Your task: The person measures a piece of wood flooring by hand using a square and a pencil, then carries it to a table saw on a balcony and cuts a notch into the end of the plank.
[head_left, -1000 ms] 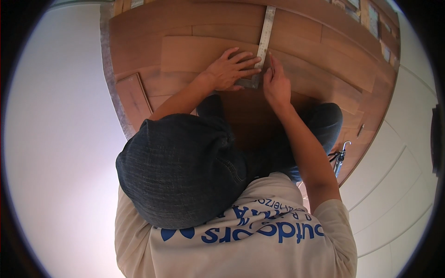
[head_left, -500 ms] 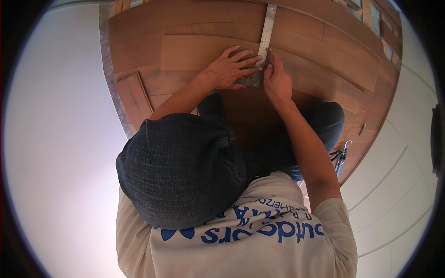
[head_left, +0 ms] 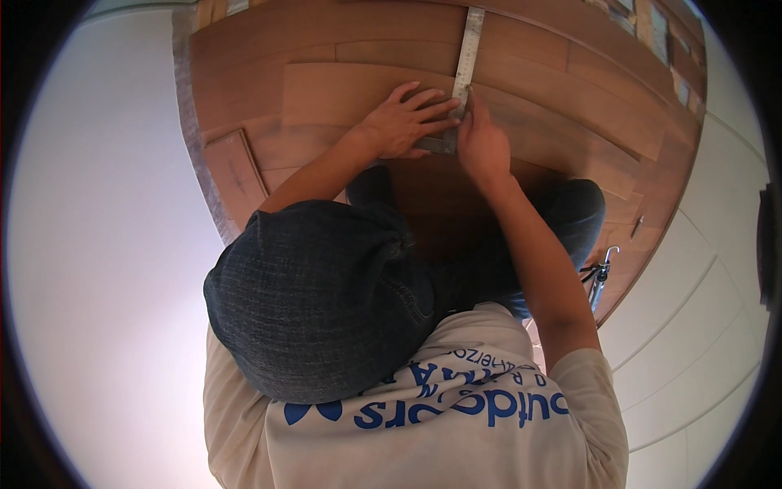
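Note:
A metal square ruler point(head_left: 467, 50) lies across a brown board point(head_left: 318, 93) on wood planks, its long arm pointing away from me. My left hand point(head_left: 404, 124) lies open with fingers spread over the board and square, fingertips reaching the long arm and the thumb near the short arm. Against the long arm's right edge, my right hand point(head_left: 485, 143) has its index finger extended and the others bent inward; whatever they may hold is hidden.
A short plank piece point(head_left: 230, 167) rests at the left beside a pale surface. A hooked metal tool point(head_left: 599, 279) and a small thin item point(head_left: 638, 226) lie right of my bent leg point(head_left: 570, 220). Exposed battens point(head_left: 660, 39) show at the upper right. Dark denim fabric fills the lower middle.
My right hand has shifted slightly left onto the ruler's edge, its fingers a little more bent. My left hand and the square look almost unchanged.

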Motion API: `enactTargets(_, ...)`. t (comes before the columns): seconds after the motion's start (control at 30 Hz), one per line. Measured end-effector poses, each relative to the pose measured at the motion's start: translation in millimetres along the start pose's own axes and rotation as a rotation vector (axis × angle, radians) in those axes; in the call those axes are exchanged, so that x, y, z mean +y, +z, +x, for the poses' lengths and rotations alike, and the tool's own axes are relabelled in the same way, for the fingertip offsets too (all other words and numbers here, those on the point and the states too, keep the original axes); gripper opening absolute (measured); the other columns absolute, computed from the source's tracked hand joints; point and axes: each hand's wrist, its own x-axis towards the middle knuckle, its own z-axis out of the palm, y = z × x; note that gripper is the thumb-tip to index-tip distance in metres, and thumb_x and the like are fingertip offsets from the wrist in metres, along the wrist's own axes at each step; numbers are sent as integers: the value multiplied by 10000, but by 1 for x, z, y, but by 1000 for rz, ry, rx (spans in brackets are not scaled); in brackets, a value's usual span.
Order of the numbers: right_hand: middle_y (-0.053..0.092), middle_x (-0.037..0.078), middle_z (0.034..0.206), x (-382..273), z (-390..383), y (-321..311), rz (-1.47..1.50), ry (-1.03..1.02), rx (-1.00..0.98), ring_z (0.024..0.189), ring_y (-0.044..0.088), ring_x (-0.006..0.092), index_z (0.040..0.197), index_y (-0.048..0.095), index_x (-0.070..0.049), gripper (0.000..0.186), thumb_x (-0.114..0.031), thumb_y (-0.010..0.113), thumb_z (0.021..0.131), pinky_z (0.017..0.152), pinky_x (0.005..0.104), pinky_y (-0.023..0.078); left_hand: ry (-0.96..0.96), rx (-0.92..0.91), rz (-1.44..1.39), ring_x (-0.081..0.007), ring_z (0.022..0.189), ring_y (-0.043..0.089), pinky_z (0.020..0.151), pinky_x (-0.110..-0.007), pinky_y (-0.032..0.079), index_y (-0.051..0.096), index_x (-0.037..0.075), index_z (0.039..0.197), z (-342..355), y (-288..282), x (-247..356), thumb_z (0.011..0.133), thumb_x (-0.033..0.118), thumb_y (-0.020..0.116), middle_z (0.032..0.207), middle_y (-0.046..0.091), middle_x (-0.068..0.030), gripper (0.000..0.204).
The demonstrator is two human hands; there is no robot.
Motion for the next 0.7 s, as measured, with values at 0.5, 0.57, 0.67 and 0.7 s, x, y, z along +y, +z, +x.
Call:
enactTargets(0.5,678,284,954,6,9,-24,27,-41,-93,804,650,484,1308,511,-44,353,-156,488,975,728,580,522,-11,-8,-3,-237,1490,232,1202,-532,168,327,323,1555,2,-4,3,883,534,655,1655,215,15,777)
enactTargets(0.57,678,284,966,9,-8,-20,7,-38,-138,815,649,485,1295,519,-39,340,-160,481,980,732,581,519,-13,-26,3,-239,1490,232,1202,-533,167,331,320,1553,-2,-5,4,884,529,658,1655,216,14,774)
enactTargets(0.67,676,285,948,17,-45,-10,176,-101,-41,866,640,504,1203,555,-43,266,-167,466,985,787,593,502,-13,-20,6,-241,1490,230,1202,-534,166,338,312,1551,-1,-6,4,884,518,662,1654,218,14,770)
enactTargets(0.7,676,285,948,14,-38,-13,176,-102,-37,866,640,504,1203,555,-43,266,-167,466,985,787,593,502,-17,-12,-7,-242,1490,228,1201,-535,166,342,308,1550,-1,-4,4,884,513,665,1653,220,14,768)
